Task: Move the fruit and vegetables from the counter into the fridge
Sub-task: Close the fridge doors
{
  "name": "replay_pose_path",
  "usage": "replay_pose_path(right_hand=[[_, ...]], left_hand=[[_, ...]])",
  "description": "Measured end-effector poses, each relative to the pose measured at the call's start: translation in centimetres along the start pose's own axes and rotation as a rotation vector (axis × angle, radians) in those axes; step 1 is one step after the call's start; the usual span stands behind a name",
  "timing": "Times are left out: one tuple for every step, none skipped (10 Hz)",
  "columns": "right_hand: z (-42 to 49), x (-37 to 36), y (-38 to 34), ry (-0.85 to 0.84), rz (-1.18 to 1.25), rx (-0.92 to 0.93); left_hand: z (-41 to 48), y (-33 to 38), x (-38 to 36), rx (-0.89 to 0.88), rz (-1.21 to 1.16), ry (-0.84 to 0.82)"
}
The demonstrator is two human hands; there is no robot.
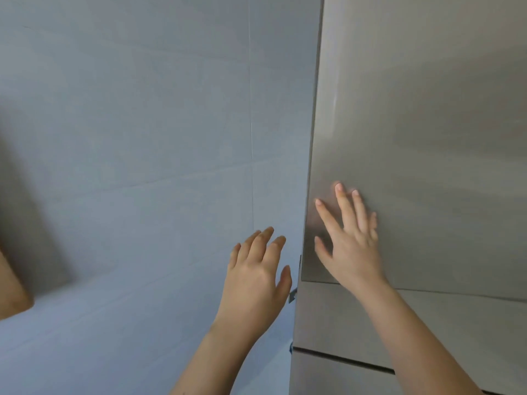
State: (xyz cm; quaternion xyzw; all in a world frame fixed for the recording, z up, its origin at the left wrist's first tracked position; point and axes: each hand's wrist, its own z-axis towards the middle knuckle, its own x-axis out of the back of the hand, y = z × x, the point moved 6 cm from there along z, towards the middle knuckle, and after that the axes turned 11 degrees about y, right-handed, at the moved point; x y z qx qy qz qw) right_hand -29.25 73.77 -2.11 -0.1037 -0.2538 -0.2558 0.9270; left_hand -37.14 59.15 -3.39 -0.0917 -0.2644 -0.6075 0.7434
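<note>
Head view: the right hand (349, 243) lies flat against the upper fridge door (427, 138), fingers spread apart, palm on the brushed metal close to the door's left edge and just above its lower edge. The left hand (256, 277) is raised beside that edge, in front of the tiled wall (128, 138), fingers loosely apart and slightly curled, holding nothing. Whether it touches the door edge cannot be told; the thumb sits just beside it. Below the upper door are 2 more panels, the lower fridge fronts (356, 317), separated by dark seams. At the far left a brown, blurred shape (11, 283) intrudes; what it is cannot be told.

No fruit or vegetables show, and the counter is out of frame, so the produce is somewhere outside this view. The door looks closed or nearly so.

The door is likely stiff, heavy and smooth, held by a seal, with no handle visible on its face. A flat palm will slip on it, so the best hold is probably the left edge, fingertips hooked behind it. The produce, once fetched, will bruise if squeezed.
</note>
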Motion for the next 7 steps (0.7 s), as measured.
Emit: replay_pose_path(right_hand=[[1.4,-2.8,1.3,-0.023,-0.019,-0.026],[2.4,-4.4,1.8,0.001,-0.031,-0.031],[2.5,-5.0,1.8,0.064,-0.06,-0.025],[2.5,-5.1,1.6,0.113,-0.074,-0.02],[2.7,-5.0,1.4,0.117,-0.059,-0.057],[2.8,-4.8,0.1,0.146,0.027,-0.083],[2.5,-4.7,-2.7,0.134,0.102,-0.014]], left_hand=[[1.2,-0.9,-2.4,0.005,0.017,-0.016],[1.9,-1.7,-4.1,0.014,0.049,-0.013],[2.4,-2.4,-5.3,0.036,0.076,-0.027],[2.4,-2.9,-5.9,0.034,0.085,-0.023],[2.2,-3.6,-5.5,0.057,0.092,-0.023],[1.6,-4.6,-4.1,0.048,0.137,0.013],[0.7,-6.0,-2.0,0.109,0.165,0.04]])
